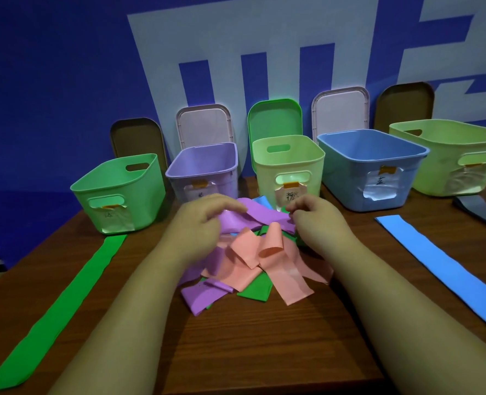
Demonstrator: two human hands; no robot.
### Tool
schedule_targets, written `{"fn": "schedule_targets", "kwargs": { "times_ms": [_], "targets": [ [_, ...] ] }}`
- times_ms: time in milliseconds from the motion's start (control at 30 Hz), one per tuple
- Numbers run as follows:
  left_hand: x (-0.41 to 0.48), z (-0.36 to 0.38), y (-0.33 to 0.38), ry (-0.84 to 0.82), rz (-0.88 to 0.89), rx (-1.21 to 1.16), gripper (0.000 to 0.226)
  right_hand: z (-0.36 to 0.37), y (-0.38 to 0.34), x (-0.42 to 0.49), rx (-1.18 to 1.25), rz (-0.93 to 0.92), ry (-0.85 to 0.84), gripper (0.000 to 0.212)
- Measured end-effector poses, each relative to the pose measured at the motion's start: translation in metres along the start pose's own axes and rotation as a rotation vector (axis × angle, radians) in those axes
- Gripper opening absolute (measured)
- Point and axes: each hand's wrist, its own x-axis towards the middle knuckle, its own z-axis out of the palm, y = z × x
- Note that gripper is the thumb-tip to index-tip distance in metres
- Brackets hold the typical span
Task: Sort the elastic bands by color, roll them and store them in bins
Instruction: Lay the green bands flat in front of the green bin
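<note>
Left grip (204,220) and right grip (315,220) both pinch the purple band (253,216), held atop the tangled pile (264,269) on the table (264,352). Band looks thin, limp, stretchy, light (likely clingy). Best taken by its ends and pulled flat.

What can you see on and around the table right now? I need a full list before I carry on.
bins: five; green, purple, pale green, blue, pale green; row along the table's back
lids: five; brown, pink, green, pink, brown; leaning on the wall behind the bins
green band: one; green; flat, table's left
blue band: one; blue; flat, table's right
dark band: one; dark grey; far right edge
pile: count unclear; pink, purple, green, blue; tangled, table's centre
purple band: one; purple; lifted over the pile
table: one; brown wood
left hand: grips the purple band
right hand: pinches the purple band
</note>
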Motion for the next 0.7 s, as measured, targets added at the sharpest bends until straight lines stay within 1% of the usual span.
{"fn": "schedule_targets", "kwargs": {
  "times_ms": [33,67,100,167,200,233,367,500,533,700],
  "targets": [
    [-0.002,0.006,0.010,-0.070,0.011,-0.036,0.056,0.000,0.003,0.002,-0.057,-0.001,-0.006,0.030],
    [-0.004,0.014,0.016,-0.150,0.046,-0.007,0.043,0.000,0.006,0.004,-0.107,-0.002,-0.021,0.031],
    [-0.004,0.023,0.018,-0.237,0.066,0.054,0.042,0.001,0.009,0.005,-0.159,-0.003,-0.041,0.030],
    [-0.002,0.036,0.014,-0.383,0.080,0.195,0.063,0.002,0.012,0.008,-0.246,-0.001,-0.078,0.030],
    [0.000,0.040,0.012,-0.421,0.100,0.251,0.067,0.002,0.013,0.008,-0.265,-0.003,-0.087,0.030],
    [0.001,0.041,0.011,-0.428,0.117,0.274,0.065,0.001,0.013,0.009,-0.271,-0.003,-0.090,0.029],
    [0.003,0.029,0.008,-0.327,0.082,0.260,0.040,0.000,0.013,0.011,-0.275,-0.009,-0.042,0.030],
    [0.002,0.024,0.008,-0.262,0.017,0.271,0.030,-0.002,0.011,0.009,-0.444,-0.011,-0.046,0.037],
    [0.002,0.023,0.008,-0.231,0.001,0.259,0.029,-0.002,0.010,0.007,-0.440,-0.015,-0.067,0.036],
    [0.001,0.010,0.009,-0.021,-0.051,0.237,0.023,0.003,0.002,-0.002,-0.214,-0.098,-0.211,0.034]
  ]
}}
